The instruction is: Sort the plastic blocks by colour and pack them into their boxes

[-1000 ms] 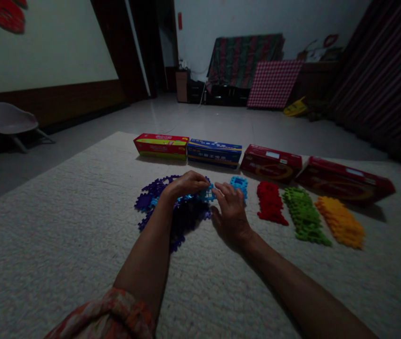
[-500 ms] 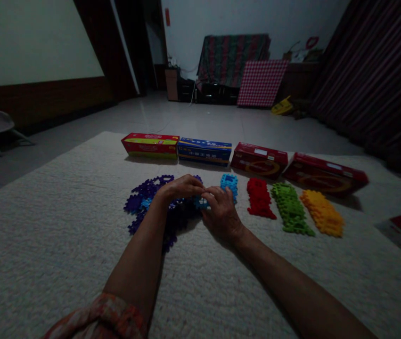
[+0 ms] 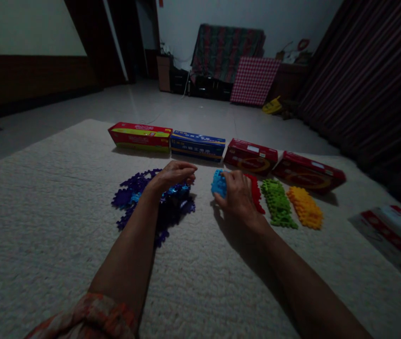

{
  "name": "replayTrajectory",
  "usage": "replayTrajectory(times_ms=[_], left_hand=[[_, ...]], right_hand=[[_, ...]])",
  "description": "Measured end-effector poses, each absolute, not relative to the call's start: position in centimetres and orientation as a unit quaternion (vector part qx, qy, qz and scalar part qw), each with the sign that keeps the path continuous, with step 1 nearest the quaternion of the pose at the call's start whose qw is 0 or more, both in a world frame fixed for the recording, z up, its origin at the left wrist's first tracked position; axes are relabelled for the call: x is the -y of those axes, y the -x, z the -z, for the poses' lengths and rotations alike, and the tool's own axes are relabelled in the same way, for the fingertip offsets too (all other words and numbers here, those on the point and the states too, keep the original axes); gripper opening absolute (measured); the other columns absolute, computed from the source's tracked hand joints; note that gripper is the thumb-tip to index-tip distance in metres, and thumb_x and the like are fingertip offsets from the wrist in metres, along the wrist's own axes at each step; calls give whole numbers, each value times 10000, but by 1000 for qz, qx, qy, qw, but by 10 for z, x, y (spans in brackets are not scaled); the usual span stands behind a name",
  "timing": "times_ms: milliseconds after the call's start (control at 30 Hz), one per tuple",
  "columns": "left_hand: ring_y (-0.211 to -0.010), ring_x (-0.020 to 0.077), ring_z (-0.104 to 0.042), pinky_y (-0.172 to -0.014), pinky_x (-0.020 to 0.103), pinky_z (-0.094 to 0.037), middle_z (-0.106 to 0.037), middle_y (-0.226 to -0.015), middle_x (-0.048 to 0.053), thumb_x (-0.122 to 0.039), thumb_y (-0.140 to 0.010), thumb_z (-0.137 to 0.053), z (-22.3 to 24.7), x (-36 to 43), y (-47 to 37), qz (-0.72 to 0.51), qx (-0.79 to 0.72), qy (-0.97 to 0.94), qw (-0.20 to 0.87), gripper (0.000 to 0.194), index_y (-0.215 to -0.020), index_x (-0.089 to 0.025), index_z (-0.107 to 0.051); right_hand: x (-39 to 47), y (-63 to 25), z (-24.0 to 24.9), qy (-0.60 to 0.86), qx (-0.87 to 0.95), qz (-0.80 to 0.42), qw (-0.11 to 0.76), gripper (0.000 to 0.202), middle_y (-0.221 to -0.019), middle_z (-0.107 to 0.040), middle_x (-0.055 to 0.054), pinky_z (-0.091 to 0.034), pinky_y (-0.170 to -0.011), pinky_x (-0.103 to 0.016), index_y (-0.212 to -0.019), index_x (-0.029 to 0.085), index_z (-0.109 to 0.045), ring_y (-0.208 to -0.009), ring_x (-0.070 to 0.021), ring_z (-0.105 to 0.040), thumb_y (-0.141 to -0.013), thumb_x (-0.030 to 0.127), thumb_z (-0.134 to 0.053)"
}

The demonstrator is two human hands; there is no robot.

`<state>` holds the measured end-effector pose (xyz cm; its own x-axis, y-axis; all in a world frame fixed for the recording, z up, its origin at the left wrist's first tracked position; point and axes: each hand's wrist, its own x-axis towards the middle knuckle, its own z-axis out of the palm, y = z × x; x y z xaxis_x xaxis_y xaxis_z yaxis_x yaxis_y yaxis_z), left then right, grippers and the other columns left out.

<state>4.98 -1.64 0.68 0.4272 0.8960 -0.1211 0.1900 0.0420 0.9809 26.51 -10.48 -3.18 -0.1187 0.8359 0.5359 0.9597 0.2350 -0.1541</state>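
Seemingly plastic, toothed blue stack (image 3: 217,182).

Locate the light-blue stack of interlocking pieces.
In the head view, the light-blue stack sits right of centre, beside the right hand, between the purple pile and the red stack.

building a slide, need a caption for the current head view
Left hand over purple and blue pieces, right hand at a light-blue stack; red stack, green stack, orange stack alongside.

Dim, greyish light, soft shadow beneath right hand (image 3: 237,194), floor (image 3: 133,106) faintly glossy, murky curtain (image 3: 352,70), stretched edges
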Motion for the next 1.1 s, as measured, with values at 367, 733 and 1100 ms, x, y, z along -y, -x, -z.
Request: replayTrajectory(times_ms=[367, 733, 1100], left_hand=[[-491, 71, -504, -501, 192, -369, -633, -630, 11, -128, -879, -556, -20, 18, -50, -348, -545, -604, 466, 185, -969, -105, -717], [-544, 109, -554, -552, 211, -434, -666, -659, 24, -157, -823, -574, -10, 8, -38, -311, -592, -643, 372, 266, -1006, -102, -759], [-1122, 249, -672, -944, 251, -479, -752, -1162, 113, -352, -775, -691, -8, 12, -33, -41, -610, -780, 134, 441, -1188, -209, -754]], right_hand=[[111, -267, 39, 600, 756, 101, 239, 390, -1129, -554, -156, -338, -999, -654, -1158, 235, -529, -1086, -376, -484, -785, 186, -631], [118, -259, 35, 586, 769, 98, 238, 490, -1206, -549, -163, -293, -1059, -671, -1239, 212, -522, -1160, -385, -466, -763, 135, -612], [134, -207, 48, 471, 843, -69, 250, 257, -1176, -609, -120, -471, -956, -419, -1152, 182, -586, -1066, -254, -556, -898, 150, -561]])
